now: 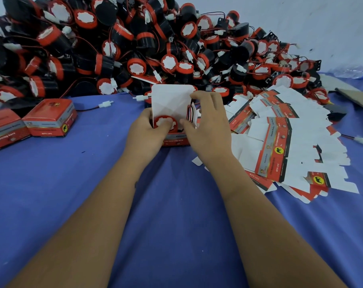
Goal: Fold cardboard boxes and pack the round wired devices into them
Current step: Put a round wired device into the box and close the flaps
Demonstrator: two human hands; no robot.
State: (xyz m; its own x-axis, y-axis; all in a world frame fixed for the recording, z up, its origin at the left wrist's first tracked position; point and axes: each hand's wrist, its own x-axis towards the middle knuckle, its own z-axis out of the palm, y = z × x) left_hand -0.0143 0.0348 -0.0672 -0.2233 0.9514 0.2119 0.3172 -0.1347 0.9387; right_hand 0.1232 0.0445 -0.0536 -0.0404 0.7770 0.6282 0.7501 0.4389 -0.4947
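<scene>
An open red cardboard box (174, 140) stands on the blue cloth in the middle, its white lid flap (170, 100) raised. A round red-and-black device (165, 122) sits inside it. My left hand (144, 132) grips the box's left side, thumb on the device. On the right, my right hand (207, 123) holds the box's other side and pinches the device's red and black wires (190, 113) at the box's edge.
A large heap of round wired devices (135, 44) fills the back. Two closed red boxes (51, 117) stand at the left. Several flat unfolded box blanks (280, 146) lie spread at the right. A plastic bottle (352, 72) lies far right.
</scene>
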